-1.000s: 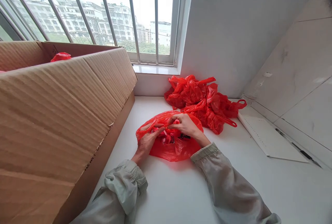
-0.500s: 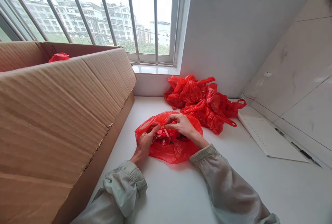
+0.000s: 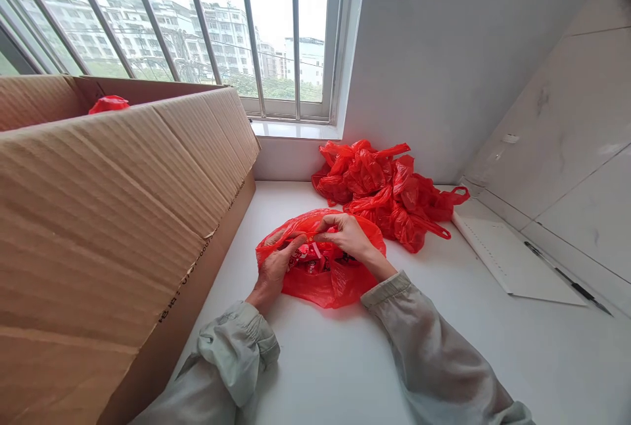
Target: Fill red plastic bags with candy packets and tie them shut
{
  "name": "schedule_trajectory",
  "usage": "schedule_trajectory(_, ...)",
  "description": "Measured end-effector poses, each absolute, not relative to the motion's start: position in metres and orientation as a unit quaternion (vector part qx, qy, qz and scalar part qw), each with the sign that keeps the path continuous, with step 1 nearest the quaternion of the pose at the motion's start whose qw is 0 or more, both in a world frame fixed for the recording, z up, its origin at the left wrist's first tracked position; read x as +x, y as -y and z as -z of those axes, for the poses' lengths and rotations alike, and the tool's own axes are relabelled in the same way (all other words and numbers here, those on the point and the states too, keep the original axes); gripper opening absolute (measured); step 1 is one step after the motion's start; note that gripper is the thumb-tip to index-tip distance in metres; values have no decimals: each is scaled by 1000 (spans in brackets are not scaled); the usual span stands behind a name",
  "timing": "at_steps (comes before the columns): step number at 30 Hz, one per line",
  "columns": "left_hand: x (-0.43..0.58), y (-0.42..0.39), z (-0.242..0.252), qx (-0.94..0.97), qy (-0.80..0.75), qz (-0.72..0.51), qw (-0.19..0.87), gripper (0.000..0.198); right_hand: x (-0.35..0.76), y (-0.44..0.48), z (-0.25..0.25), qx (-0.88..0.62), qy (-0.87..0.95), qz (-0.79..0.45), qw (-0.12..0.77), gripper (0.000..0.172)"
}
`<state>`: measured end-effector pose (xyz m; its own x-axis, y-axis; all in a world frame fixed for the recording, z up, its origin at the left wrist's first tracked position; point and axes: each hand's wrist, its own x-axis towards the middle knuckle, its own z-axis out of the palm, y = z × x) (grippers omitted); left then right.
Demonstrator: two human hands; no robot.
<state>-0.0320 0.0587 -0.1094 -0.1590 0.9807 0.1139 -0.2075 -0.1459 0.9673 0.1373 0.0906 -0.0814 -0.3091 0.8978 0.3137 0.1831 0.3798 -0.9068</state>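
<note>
A thin red plastic bag point(image 3: 320, 290) lies on the white table in front of me, its mouth spread wide. Inside it sit red packets point(image 3: 310, 261) with dark print, partly covered by the film. My left hand point(image 3: 277, 267) pinches the bag's far edge between thumb and fingers, on the left side. Close beside it, my right hand point(image 3: 348, 238) pinches the same edge from the right, fingers bent. The two sets of fingertips almost meet over the packets. Some of the fingers are hidden by the red film.
At left stands a large open cardboard box point(image 3: 148, 215) with a red bundle point(image 3: 109, 104) showing above its wall. Several knotted red bags point(image 3: 379, 182) are heaped by the wall. A notepad point(image 3: 513, 261), a pen point(image 3: 566, 277) and a clear bottle point(image 3: 486, 169) lie at right.
The view has shifted very slightly. Both hands keep their hold on the bag's edge, and the bag and packets stay in place.
</note>
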Motion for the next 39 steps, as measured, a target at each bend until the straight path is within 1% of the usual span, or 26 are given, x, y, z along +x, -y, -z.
schedule_trajectory(3,-32,-60,109,397,-451,-623,502,32,132,-90,85,-389,678,-439,443,31)
schedule_trajectory(6,-31,-59,107,389,-454,-623,505,32,131,-87,84,-400,658,-471,430,29)
schedule_trajectory(9,-30,-56,107,397,-455,-627,492,30,133,-84,78,-409,660,-469,421,26)
schedule_trajectory(13,-30,-55,108,456,-463,-597,470,27,135,-84,75,-403,675,-464,408,23)
schedule_trajectory(17,-30,-57,109,441,-429,-595,518,29,134,-88,80,-403,667,-470,414,20)
schedule_trajectory(19,-30,-59,109,408,-415,-598,551,30,134,-90,83,-395,642,-497,429,23)
schedule_trajectory(21,-30,-59,108,389,-408,-603,565,32,136,-92,85,-391,614,-523,443,30)
schedule_trajectory(24,-31,-58,105,410,-411,-610,540,30,142,-93,81,-411,592,-518,461,39)
schedule_trajectory(26,-31,-57,104,430,-417,-606,524,27,145,-91,75,-408,607,-505,459,41)
schedule_trajectory(30,-30,-55,104,427,-442,-607,504,27,145,-85,69,-340,686,-513,388,34)
schedule_trajectory(32,-30,-55,104,430,-448,-607,496,27,144,-85,72,-348,687,-522,367,29)
schedule_trajectory(36,-30,-54,104,441,-420,-606,512,25,144,-89,81,-385,650,-538,376,26)
schedule_trajectory(39,-29,-54,104,445,-390,-604,534,23,146,-91,83,-383,636,-549,384,29)
